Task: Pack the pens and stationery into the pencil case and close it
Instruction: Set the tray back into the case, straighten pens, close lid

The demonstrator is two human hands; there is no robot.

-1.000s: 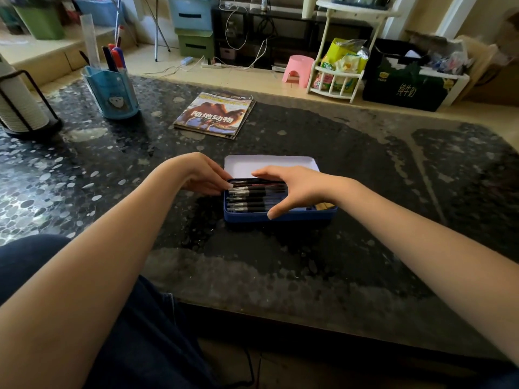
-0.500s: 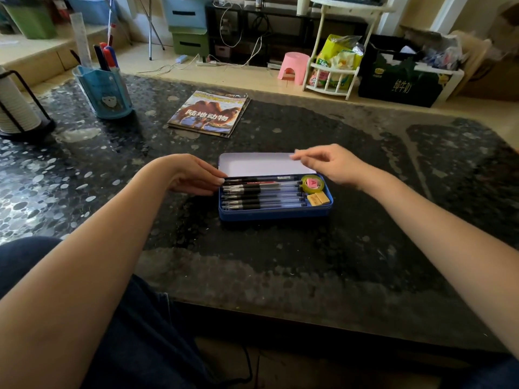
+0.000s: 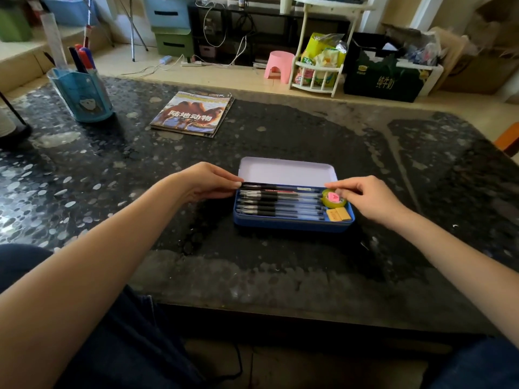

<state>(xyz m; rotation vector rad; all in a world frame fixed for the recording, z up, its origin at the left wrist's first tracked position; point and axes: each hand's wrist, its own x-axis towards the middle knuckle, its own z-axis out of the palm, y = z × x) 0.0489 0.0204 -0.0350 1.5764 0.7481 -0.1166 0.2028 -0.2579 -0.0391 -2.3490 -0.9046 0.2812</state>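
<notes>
A blue tin pencil case (image 3: 292, 224) lies open in the middle of the table, its pale lid (image 3: 286, 171) flat behind it. Inside are several black pens (image 3: 280, 204) side by side, a roll of tape (image 3: 331, 202) with a pink label, and two yellow erasers (image 3: 338, 214) at the right end. My left hand (image 3: 205, 182) pinches the case's left rear corner, by the end of the rearmost pen. My right hand (image 3: 368, 196) curls its fingertips over the right rear corner, just above the tape roll. Whether it grips anything is unclear.
A magazine (image 3: 193, 113) with a camel cover lies behind the case to the left. A blue pen holder (image 3: 81, 95) with markers and a ruler stands at the far left. A black rack (image 3: 14, 127) is at the left edge. The table's front edge runs close to my knees.
My right hand lifted off the pens, went to the lid's right side, then came down to the case's right rear corner. My left hand stayed at the left end.
</notes>
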